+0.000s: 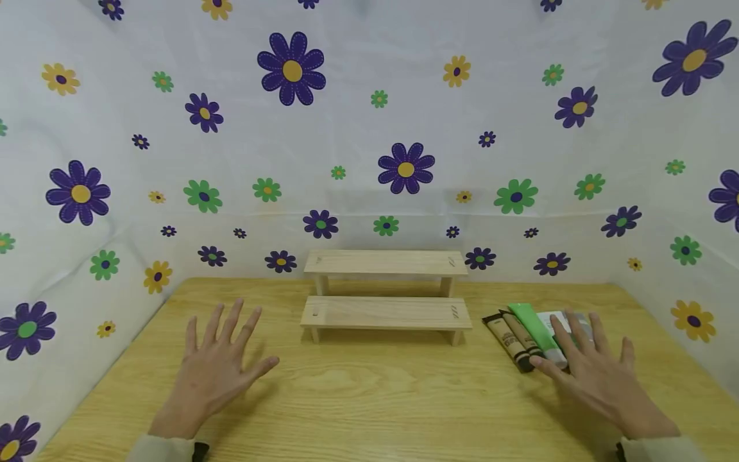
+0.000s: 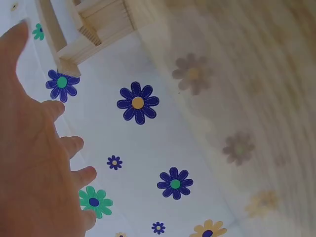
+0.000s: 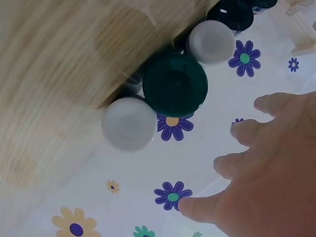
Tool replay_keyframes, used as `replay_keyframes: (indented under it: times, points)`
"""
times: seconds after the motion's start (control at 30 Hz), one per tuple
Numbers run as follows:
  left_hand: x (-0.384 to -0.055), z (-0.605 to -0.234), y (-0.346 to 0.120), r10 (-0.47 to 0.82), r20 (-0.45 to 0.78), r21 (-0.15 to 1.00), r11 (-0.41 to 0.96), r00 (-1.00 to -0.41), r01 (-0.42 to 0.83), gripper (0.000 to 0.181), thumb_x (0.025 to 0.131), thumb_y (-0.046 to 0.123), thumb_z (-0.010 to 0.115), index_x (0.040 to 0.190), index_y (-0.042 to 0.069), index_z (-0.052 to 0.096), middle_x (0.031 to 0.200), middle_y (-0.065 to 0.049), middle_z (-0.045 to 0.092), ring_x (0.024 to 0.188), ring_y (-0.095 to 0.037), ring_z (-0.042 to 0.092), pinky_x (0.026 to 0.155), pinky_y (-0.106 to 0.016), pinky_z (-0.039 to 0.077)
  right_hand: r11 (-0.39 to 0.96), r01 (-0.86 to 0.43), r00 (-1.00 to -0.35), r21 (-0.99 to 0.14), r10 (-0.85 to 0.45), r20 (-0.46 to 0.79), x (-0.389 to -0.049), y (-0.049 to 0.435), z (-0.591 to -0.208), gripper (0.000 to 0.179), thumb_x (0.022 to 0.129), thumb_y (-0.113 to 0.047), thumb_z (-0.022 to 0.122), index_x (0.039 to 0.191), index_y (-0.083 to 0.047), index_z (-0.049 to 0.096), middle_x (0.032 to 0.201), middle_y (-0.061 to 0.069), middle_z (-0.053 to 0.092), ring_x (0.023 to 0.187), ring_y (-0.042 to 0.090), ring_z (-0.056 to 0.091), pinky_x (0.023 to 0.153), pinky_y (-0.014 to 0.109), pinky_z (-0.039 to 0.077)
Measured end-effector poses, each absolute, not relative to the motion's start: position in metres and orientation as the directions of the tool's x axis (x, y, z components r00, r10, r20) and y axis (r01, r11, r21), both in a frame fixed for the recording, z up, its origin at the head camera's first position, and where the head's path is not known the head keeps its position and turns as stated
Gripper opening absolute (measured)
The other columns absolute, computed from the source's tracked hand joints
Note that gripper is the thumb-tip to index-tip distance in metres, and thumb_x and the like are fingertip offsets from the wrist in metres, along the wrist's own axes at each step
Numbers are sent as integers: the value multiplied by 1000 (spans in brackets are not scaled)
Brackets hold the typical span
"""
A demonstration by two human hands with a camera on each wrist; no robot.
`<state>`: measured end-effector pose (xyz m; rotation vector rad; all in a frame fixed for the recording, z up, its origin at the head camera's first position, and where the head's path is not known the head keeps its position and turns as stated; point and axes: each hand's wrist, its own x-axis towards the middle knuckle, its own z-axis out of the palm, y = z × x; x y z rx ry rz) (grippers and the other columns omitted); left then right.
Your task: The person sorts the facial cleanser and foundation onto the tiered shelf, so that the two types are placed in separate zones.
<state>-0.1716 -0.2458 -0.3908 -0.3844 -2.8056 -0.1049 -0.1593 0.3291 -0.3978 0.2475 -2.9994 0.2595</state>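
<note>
My left hand (image 1: pixel 216 369) is held over the left side of the table with its fingers spread, holding nothing. Over the right side, my right hand (image 1: pixel 600 378) is also spread and holds nothing; it partly covers a row of squeeze tubes. Leftmost lies a brown tube (image 1: pixel 507 337) with a black cap, then a slimmer brown tube (image 1: pixel 522 330). Beside them are a green tube (image 1: pixel 532 324) with a white cap and a white tube (image 1: pixel 548 317), partly hidden by the fingers. The right wrist view shows a dark green cap (image 3: pixel 175 85) and a white cap (image 3: pixel 129 124).
A two-step wooden stand (image 1: pixel 385 312) is at the back middle of the wooden table (image 1: pixel 369 398), with bare treads. Behind and on both sides hangs a white flowered cloth (image 1: pixel 346 141).
</note>
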Motion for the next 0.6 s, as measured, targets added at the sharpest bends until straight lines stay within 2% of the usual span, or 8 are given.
replay_keyframes:
  times: [0.17, 0.27, 0.37, 0.47, 0.6]
  points:
    - [-175, -393, -246, 269, 328, 62, 950, -905, 305, 84, 96, 59, 60, 158, 8, 35, 162, -23, 25, 147, -49, 19, 111, -77, 8, 975, -118, -990, -188, -102, 94, -168, 337, -392, 91, 104, -58, 42, 160, 4, 5, 159, 37, 9, 141, 64, 3, 96, 90, 0]
    - [-178, -397, -242, 280, 317, 117, 937, -906, 330, 79, 98, 45, 64, 158, 5, 32, 159, -26, 31, 144, -51, 25, 110, -78, 11, 976, -100, -992, -191, -84, 92, -175, 343, -389, 91, 103, -55, 50, 154, 13, 18, 151, 44, 22, 132, 67, 24, 95, 88, 19]
    - [-183, -399, -236, 292, 316, 175, 917, -903, 358, 77, 99, 37, 66, 157, 2, 31, 154, -28, 38, 139, -53, 33, 109, -77, 20, 971, -102, -991, -215, -80, 108, -181, 350, -384, 83, 102, -47, 59, 142, 22, 35, 138, 49, 36, 119, 68, 39, 88, 79, 39]
    - [-189, -397, -232, 289, 299, 287, 882, -909, 375, 75, 100, 33, 66, 157, -1, 30, 151, -31, 42, 134, -55, 40, 104, -75, 32, 955, -86, -993, -285, -57, 107, -185, 360, -379, 78, 101, -41, 63, 133, 26, 39, 120, 48, 51, 100, 60, 55, 79, 68, 50]
    - [-196, -393, -230, 258, 208, 506, 797, -943, 330, 75, 103, 32, 63, 157, -3, 26, 152, -35, 36, 134, -57, 39, 103, -72, 37, 921, -34, -998, -387, -11, 59, -189, 373, -373, 79, 103, -40, 59, 133, 28, 34, 120, 49, 48, 97, 60, 56, 76, 64, 52]
